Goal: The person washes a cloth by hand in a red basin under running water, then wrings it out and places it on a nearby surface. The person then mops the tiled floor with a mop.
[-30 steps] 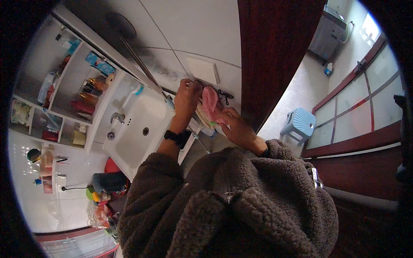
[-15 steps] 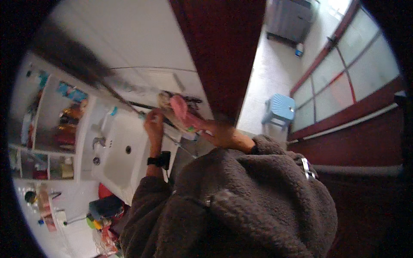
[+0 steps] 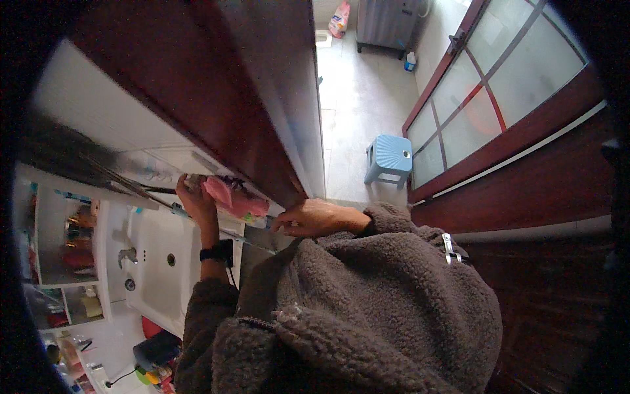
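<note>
A pink cloth (image 3: 230,197) sits beside the white sink (image 3: 154,282), the left hand (image 3: 198,202) curled at the cloth's top — grip unclear — the right hand (image 3: 315,217) half-open, seemingly empty; steadying that end should prevent slipping.

From my end I see the left hand (image 3: 197,202) at the pink cloth (image 3: 231,198) near the washbasin (image 3: 152,244), the right hand (image 3: 316,218) loosely curled just beside it, and a blue plastic stool (image 3: 390,155).
</note>
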`<state>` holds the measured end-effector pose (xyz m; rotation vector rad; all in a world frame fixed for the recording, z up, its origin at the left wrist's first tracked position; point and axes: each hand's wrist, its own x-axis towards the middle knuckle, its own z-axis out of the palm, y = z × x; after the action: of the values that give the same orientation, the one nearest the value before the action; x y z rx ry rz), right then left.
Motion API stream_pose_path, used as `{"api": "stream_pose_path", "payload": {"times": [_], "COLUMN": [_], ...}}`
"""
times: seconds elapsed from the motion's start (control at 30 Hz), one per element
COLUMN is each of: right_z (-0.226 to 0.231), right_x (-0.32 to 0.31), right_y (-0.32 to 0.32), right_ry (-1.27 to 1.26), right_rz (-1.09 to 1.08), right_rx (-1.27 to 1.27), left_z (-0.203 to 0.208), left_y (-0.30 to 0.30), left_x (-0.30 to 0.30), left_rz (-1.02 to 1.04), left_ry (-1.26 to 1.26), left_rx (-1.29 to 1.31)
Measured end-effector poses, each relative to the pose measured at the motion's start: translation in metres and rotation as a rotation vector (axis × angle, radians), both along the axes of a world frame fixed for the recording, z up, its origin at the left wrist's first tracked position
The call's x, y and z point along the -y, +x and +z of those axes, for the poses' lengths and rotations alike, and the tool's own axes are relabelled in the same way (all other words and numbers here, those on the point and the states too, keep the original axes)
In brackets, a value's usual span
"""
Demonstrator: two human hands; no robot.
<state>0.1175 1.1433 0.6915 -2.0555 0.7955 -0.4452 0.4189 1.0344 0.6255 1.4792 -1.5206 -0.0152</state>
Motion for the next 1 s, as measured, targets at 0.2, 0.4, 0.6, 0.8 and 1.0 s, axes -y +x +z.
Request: {"api": "stream_pose_path", "payload": {"times": [0.2, 0.4, 0.6, 0.8, 1.0], "right_z": [0.016, -0.026, -0.035, -0.054, -0.061], "right_x": [0.013, 0.044, 0.073, 0.084, 0.091], "right_y": [-0.095, -0.138, -0.123, -0.124, -0.156], "right_ry": [0.368, 0.16, 0.371, 0.164, 0.215], "right_rz": [-0.039, -0.556, -0.549, -0.465, -0.569], "right_rx": [0.136, 0.427, 0.369, 0.425, 0.281], "left_z": [-0.062, -0.048, 0.012, 0.004, -0.059], "left_y": [0.024, 0.018, 0.016, 0.0, 0.001], "left_x": [-0.047, -0.075, -0.059, -0.07, -0.089], "left_rz": [-0.072, 0.215, 0.296, 0.339, 0.066], "left_ry": [0.22, 0.186, -0.021, 0.179, 0.457], "left_rx": [-0.254, -0.061, 0.153, 0.002, 0.288]}}
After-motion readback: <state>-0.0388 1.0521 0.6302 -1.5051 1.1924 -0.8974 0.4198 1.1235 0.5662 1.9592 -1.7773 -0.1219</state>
